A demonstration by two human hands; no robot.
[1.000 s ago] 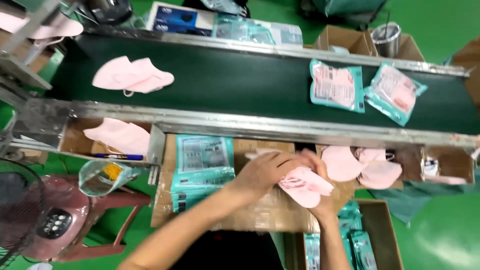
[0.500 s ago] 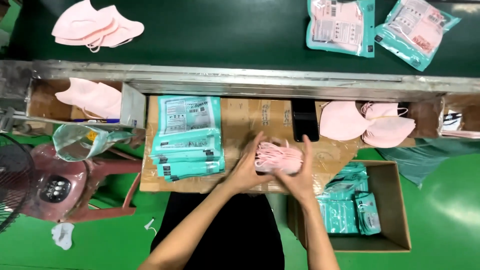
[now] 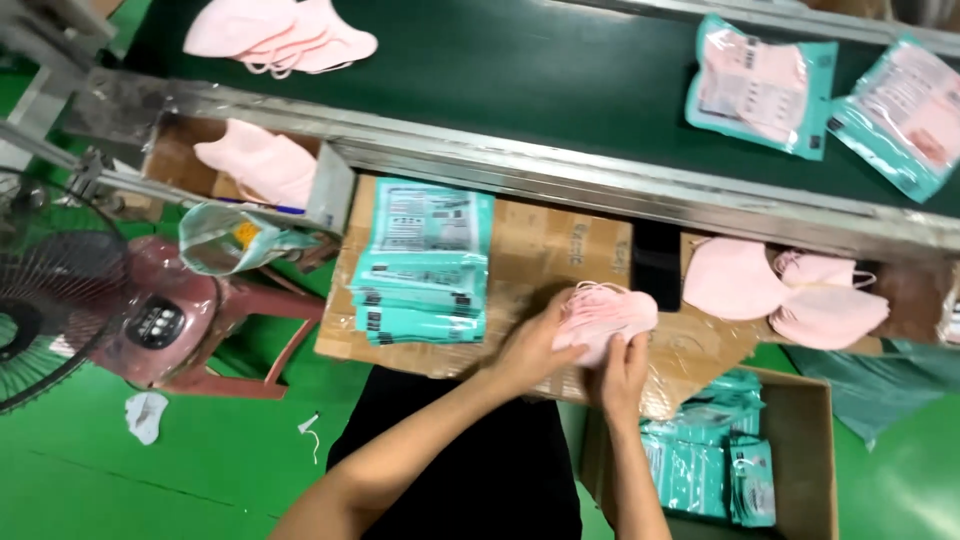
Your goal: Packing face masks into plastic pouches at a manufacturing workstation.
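Since half a second ago the hands have lifted the pink masks a little and turned them, and the right hand has slid in under the bundle.

The dark green conveyor belt [image 3: 560,90] runs well beyond the fingertips, carrying loose pink masks [image 3: 280,35] and 2 sealed teal packs [image 3: 760,85]. The cardboard work surface [image 3: 560,240] lies directly beneath the fingers. Near the right wrist stands an open carton of filled packs [image 3: 715,460]. Well off past the left elbow is a red stool [image 3: 200,330] with a fan [image 3: 40,320] beside it. Just left of the left hand's fingers sits a stack of empty teal pouches [image 3: 425,265]; beyond the right hand's fingers rests a pile of pink masks [image 3: 785,290].

The left hand [image 3: 530,345] curls half closed over the near edge of the small pink mask stack [image 3: 605,315]; the right hand [image 3: 622,375] cups it from below, fingers bent and pressing up. The stack is pinched between both hands, just above the cardboard.

To square it well, I would say the edges want even pressure from both sides, ear loops tucked in, no mask slipping askew.
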